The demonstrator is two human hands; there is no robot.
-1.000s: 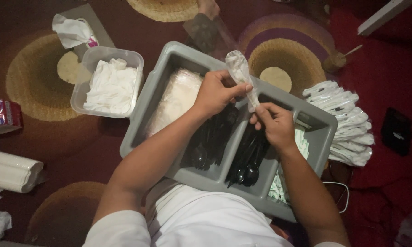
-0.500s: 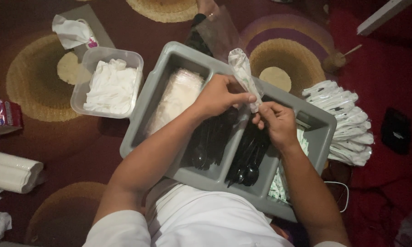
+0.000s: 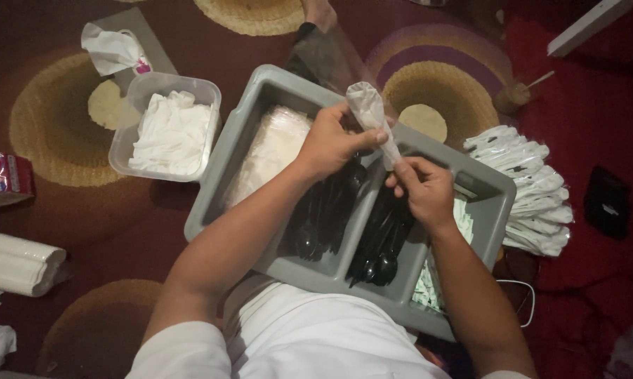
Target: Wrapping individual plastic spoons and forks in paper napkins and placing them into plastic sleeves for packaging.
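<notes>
Your left hand and right hand pinch a clear-wrapped napkin bundle above the grey tray; contents indistinct. Long axis runs 11 to 5 o'clock, bulbous end toward 11.

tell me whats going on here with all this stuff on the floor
A person sits on a patterned carpet with a grey divided tray across their lap. Both hands hold a white napkin-wrapped bundle above it: the left hand grips its upper part and the right hand pinches its lower end. Two tray compartments hold black plastic spoons. A clear tub of white napkins sits to the left, and a pile of wrapped packets lies to the right.
</notes>
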